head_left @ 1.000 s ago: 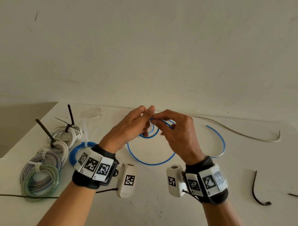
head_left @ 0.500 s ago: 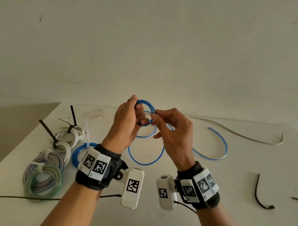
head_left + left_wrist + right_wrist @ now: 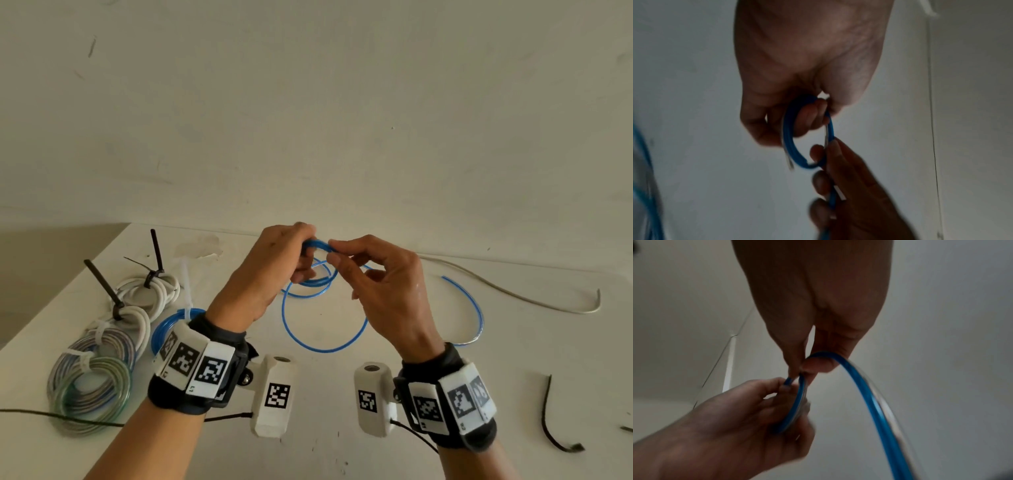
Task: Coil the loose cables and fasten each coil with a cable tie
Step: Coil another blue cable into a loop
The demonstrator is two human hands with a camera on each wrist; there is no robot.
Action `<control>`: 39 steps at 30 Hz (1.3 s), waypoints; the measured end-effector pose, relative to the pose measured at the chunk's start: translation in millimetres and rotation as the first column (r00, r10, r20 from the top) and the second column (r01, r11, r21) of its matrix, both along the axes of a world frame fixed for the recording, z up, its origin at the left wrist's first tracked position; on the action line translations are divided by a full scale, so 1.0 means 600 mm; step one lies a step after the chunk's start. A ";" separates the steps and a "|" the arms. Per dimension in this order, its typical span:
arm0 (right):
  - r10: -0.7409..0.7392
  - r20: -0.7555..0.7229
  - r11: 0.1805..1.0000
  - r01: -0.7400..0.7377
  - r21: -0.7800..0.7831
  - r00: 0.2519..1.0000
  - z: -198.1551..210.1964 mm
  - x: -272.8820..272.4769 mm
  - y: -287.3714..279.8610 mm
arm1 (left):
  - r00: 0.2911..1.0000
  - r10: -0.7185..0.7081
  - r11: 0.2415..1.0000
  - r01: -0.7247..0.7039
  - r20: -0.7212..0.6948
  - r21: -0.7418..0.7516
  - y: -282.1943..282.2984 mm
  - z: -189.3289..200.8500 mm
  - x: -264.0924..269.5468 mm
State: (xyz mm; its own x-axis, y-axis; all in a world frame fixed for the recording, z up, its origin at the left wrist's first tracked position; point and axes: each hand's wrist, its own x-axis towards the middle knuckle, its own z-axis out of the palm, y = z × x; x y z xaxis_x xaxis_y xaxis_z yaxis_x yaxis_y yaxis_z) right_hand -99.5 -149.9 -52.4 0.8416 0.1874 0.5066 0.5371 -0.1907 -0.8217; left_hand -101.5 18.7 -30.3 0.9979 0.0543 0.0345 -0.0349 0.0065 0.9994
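Above the white table [image 3: 342,394], the left hand [image 3: 270,274] grips a small coil of the blue cable [image 3: 322,346] while the right hand [image 3: 387,291] pinches the strand beside it, the remaining length trailing down in loose loops onto the tabletop.

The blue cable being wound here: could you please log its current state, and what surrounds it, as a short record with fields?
item: blue cable
left hand: grips the small coil
right hand: pinches the cable beside the coil
uncoiled part: loop and tail lie on the table
tie on this coil: none visible
finished coils: tied, at table's left
other loose cable: grey cable, far right
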 end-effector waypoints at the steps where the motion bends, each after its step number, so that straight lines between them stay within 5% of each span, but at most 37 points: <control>1: 0.015 0.024 0.998 -0.013 -0.064 1.000 0.002 0.001 -0.006 | 1.000 -0.022 0.998 0.022 0.000 0.065 -0.001 -0.003 0.001; 5: 0.014 0.124 0.971 0.016 -0.240 0.992 0.003 0.008 -0.020 | 0.996 -0.094 0.976 0.091 0.007 0.198 -0.009 -0.021 0.002; 8: 0.001 0.089 0.978 0.017 -0.208 0.996 -0.002 0.010 -0.017 | 0.999 -0.031 0.984 0.027 0.022 0.179 -0.014 -0.027 0.005; 12: -0.024 -0.015 0.998 0.024 0.056 1.000 0.002 0.003 0.002 | 0.990 0.137 0.984 -0.132 0.034 -0.119 -0.011 -0.013 0.008; 16: -0.060 -0.050 0.960 0.072 0.272 0.997 0.001 -0.015 0.029 | 0.982 0.187 0.881 -0.181 -0.031 -0.436 -0.012 0.004 0.000; 21: -0.025 -0.079 0.934 0.051 0.354 0.997 -0.011 -0.017 0.043 | 0.991 0.130 0.830 -0.117 -0.016 -0.545 -0.024 0.002 -0.004; 26: -0.067 -0.044 0.974 0.075 0.213 0.997 0.000 -0.006 0.016 | 0.999 -0.023 0.906 0.011 -0.023 -0.424 -0.014 0.001 -0.001; 29: -0.056 0.027 0.998 0.057 -0.035 0.998 0.008 -0.003 -0.005 | 0.997 -0.072 0.989 0.068 -0.028 -0.131 -0.007 -0.002 -0.003; 32: -0.042 0.070 0.992 0.050 -0.119 0.997 0.007 -0.003 -0.006 | 0.996 -0.023 0.994 0.013 0.089 0.112 -0.018 -0.010 -0.009; 39: -0.013 0.040 1.000 0.014 -0.025 0.999 0.006 -0.005 0.005 | 0.985 0.046 0.998 -0.052 0.166 0.032 -0.019 -0.013 -0.010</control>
State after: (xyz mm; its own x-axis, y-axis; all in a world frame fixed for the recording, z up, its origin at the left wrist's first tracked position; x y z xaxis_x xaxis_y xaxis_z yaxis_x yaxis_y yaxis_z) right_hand -102.6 -147.2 -49.0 0.8231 0.1896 0.5354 0.5670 -0.2182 -0.7943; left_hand -107.6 7.5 -38.2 0.9745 0.0991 0.2013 -0.1987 -0.0355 0.9794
